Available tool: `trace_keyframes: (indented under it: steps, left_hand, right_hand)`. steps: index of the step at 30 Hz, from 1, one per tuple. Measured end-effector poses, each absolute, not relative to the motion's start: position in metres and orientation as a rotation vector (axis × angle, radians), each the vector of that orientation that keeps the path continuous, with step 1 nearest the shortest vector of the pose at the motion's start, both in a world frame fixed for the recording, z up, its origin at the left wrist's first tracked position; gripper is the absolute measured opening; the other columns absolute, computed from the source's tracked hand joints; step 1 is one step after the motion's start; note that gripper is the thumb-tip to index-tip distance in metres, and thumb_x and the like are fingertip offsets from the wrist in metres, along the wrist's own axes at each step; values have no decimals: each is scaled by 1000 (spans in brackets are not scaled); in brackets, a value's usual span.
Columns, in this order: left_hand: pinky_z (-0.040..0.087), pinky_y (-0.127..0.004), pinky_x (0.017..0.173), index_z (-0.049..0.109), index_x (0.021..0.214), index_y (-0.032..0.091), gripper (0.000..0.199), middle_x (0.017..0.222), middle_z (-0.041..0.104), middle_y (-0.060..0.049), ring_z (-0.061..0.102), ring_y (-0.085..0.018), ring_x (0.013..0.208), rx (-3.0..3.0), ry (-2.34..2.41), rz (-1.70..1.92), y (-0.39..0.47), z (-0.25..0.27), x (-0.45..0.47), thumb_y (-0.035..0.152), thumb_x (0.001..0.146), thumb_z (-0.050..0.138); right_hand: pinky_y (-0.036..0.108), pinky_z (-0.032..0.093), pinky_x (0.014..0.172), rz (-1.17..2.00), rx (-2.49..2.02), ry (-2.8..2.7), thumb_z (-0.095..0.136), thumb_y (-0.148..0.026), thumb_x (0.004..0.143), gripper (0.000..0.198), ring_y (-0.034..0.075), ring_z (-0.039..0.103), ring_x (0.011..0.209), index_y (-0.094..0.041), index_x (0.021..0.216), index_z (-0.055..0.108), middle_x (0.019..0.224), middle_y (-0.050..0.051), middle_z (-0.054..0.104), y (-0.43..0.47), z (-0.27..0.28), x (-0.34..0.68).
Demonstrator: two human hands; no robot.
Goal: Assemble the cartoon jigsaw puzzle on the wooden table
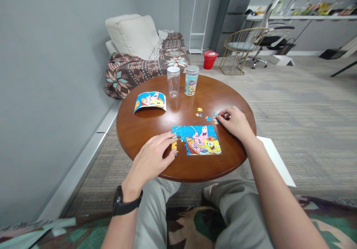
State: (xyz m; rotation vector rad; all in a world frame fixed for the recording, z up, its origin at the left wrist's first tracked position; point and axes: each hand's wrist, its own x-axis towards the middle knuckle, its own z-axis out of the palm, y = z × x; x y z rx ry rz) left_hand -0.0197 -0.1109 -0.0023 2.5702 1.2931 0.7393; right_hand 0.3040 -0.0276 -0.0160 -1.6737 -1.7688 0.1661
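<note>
A jigsaw puzzle (pixel 204 139) of cartoon characters in a boat lies partly joined near the front of the table. A gap shows between its left strip and the main picture. My left hand (pixel 152 156) rests on the puzzle's left edge, fingers stretched out and thumb apart. To the right, my right hand (pixel 234 122) has thumb and index finger closed at a small blue puzzle piece (pixel 215 114), partly covered by the fingertips. Another loose piece (pixel 215 121) lies just below those fingertips. Several more loose pieces, including a yellow one (pixel 199 109) and a blue one (pixel 208 118), are close by.
The round brown table (pixel 139 137) also holds a curved picture card (pixel 150 102), a clear lidded jar (pixel 174 83) and a printed jar (pixel 191 81). Behind stand a covered sofa (pixel 134 70), a red bin (pixel 209 60) and a gold-framed chair (pixel 240 46).
</note>
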Motion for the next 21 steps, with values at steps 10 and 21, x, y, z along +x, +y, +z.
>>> trace_keyframes:
  steps: [10, 21]
  left_hand:
    - [51, -44, 108, 66, 118, 16, 27, 131, 67, -11, 64, -24, 120, 2558, 1319, 731, -112, -1, -19, 24, 96, 51]
    - [52, -45, 107, 63, 122, 17, 30, 129, 68, -10, 64, -24, 120, 2515, 1332, 759, -112, -1, -19, 23, 95, 52]
  right_hand:
    - [35, 49, 74, 125, -1666, -1770, 65, -31, 79, 11, 21, 60, 75, -21, 76, 62, 83, 7, 63, -27, -18, 304]
    - [40, 50, 83, 22, -1690, -1860, 58, -25, 84, 18, 26, 62, 86, -16, 98, 67, 96, 13, 65, -22, -13, 288]
